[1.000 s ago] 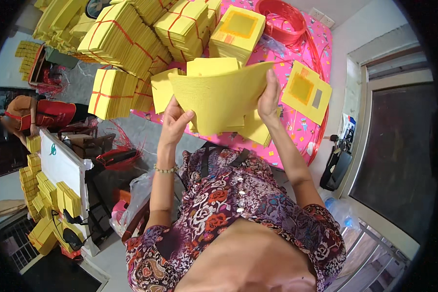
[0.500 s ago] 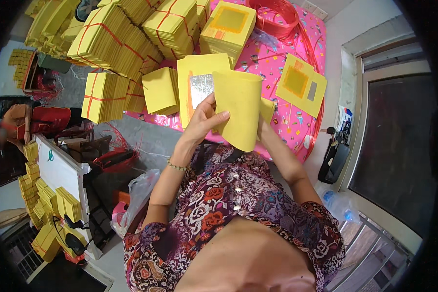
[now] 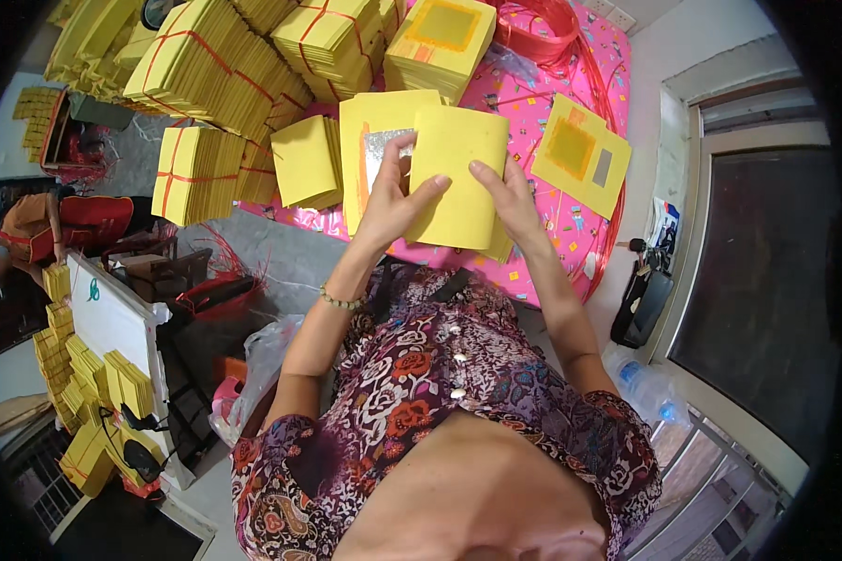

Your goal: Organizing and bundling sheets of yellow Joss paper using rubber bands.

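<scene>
A yellow paper sheet [image 3: 458, 150], seemingly folded over, is held in front of me above the pink table. My left hand [image 3: 395, 194] grips its left edge, thumb on the front face and fingers behind. At the right edge, my right hand [image 3: 513, 198] has its thumb on the front while its other fingers go behind the paper. Partly hidden behind lies a yellow sheet [image 3: 353, 117] with a silver foil patch [image 3: 376, 148] and an orange strip. Left of that is a small stack of folded yellow sheets [image 3: 301, 166].
Yellow bundles [image 3: 192, 178] tied with red strips fill the table's left and far side. A yellow piece with orange frame [image 3: 571, 145] lies right on the pink tablecloth [image 3: 552, 245], near coiled red strips [image 3: 543, 28]. Another person [image 3: 37, 229] works at the left by a white board [image 3: 112, 309].
The curved yellow sheet has flattened into a smaller rectangle. My right hand has come from behind it up to its right edge, with the thumb now on the front.
</scene>
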`<state>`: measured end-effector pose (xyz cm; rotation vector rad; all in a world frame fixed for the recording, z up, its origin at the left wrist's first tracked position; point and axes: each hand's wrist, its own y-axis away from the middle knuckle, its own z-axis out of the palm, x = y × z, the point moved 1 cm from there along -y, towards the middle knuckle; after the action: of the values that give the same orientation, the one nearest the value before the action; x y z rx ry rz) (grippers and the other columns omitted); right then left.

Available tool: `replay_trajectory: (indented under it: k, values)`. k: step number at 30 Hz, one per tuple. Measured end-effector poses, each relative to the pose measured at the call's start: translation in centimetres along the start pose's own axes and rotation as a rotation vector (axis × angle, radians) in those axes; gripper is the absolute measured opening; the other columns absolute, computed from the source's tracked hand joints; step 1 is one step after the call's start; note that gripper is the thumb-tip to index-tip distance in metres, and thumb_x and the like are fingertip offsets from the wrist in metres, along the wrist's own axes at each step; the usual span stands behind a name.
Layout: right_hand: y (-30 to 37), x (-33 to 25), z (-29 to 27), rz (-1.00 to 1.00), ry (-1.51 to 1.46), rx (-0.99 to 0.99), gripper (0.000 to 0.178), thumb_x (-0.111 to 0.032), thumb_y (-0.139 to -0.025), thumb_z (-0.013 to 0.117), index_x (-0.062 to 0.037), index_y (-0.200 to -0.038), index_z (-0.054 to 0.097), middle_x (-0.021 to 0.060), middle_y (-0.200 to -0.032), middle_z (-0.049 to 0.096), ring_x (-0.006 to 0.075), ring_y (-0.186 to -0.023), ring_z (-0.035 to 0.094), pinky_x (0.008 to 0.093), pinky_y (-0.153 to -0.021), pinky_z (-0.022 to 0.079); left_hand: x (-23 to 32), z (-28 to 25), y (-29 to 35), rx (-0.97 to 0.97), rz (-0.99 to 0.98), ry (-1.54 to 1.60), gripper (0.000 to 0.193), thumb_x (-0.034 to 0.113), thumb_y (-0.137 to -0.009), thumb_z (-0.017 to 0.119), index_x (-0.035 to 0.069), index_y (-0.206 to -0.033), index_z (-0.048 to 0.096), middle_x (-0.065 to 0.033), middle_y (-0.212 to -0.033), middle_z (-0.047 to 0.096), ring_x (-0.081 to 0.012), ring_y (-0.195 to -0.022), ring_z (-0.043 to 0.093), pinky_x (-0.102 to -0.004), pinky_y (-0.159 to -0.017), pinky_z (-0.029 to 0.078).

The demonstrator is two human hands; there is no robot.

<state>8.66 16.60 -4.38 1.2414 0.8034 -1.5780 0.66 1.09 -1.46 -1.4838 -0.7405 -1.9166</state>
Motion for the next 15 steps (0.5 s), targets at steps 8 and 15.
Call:
replay_trajectory:
  k: [8,15]
  values:
    - [-0.4,0.4,-0.7,0.144,-0.115,-0.007,0.038,-0.019,-0.093,0.058,0.0014,-0.124,0.049,0.0079,-0.110,0.061,0.0128,-0.098,0.059,0.0278,-0.083,0.049,-1.2,-0.6,-2.0,-0.107,-0.172,0.181,0.044,0.013,-0.097,0.046,0.000,-0.138,0.034,-0.0124,-0.129,0.050,-0.0177,-0.115,0.051,-0.0306,-0.096,0.043]
    - [-0.6,0.6,-0.9,0.156,-0.061,0.022,0.038,-0.020,-0.093,0.057,0.0015,-0.124,0.048,0.0075,-0.109,0.061,0.0117,-0.095,0.060,0.0268,-0.081,0.051,-1.3,0.0,-2.3,-0.065,-0.238,0.245,0.040,0.009,-0.097,0.043,0.000,-0.135,0.037,-0.0121,-0.127,0.052,-0.0189,-0.114,0.053,-0.0314,-0.096,0.043]
